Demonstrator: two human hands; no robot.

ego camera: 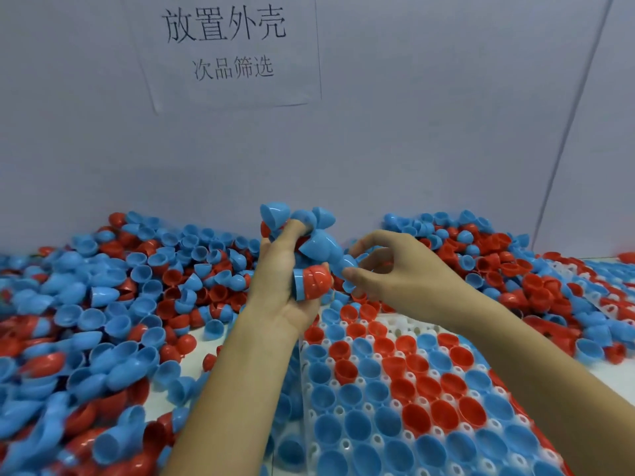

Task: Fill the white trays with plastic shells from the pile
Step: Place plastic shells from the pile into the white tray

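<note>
A white tray (417, 329) lies in front of me at lower right, most of its round pockets filled with blue and red shells. A big pile of blue and red plastic shells (113, 304) covers the table to the left and along the back. My left hand (285, 280) is raised above the tray's far edge and grips a bunch of shells (302, 235), blue ones on top and a red one (318, 281) at the palm. My right hand (402, 273) pinches a nested stack of blue shells (347, 264) beside it.
More shells (515, 266) lie heaped at the back right, partly over a second white tray (615, 309). A grey partition wall with a printed paper sign (226, 46) stands right behind the pile.
</note>
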